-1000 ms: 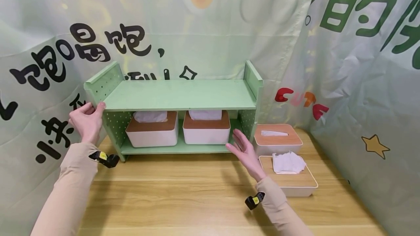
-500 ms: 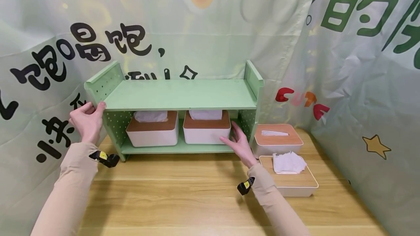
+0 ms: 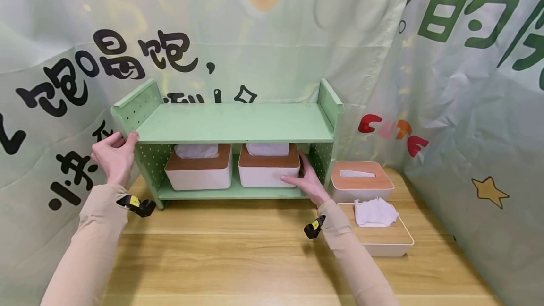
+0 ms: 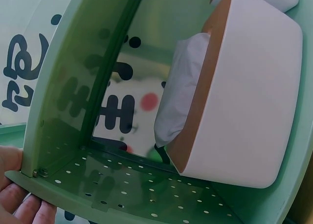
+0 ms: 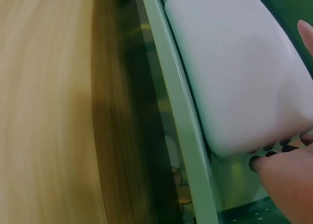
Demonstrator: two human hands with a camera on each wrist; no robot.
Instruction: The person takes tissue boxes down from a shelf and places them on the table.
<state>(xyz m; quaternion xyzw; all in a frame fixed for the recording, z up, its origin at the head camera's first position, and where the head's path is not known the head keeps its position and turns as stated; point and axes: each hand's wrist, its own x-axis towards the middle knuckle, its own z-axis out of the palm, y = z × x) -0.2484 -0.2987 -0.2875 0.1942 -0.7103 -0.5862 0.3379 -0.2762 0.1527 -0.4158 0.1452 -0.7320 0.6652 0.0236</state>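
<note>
A green two-tier shelf point(image 3: 235, 122) holds two white tissue boxes with brown wooden lids on its lower level. My left hand point(image 3: 114, 155) grips the front edge of the shelf's left side panel; the left wrist view shows the fingers point(image 4: 29, 209) curled round it. My right hand point(image 3: 309, 184) is at the right end of the right tissue box point(image 3: 268, 177), thumb across the front face and fingers along the side, partly hidden. White tissue sticks out of both lids. The left tissue box point(image 3: 198, 179) stands apart from either hand.
Two more tissue boxes stand on the wooden table right of the shelf: a rear one point(image 3: 361, 188) and a front one point(image 3: 384, 249) with tissue pulled up. A printed fabric backdrop point(image 3: 255, 51) hangs behind and at the sides.
My right hand has moved left and inward, from beside the shelf's right opening onto the end of the right tissue box. The left hand keeps its grip on the shelf.
</note>
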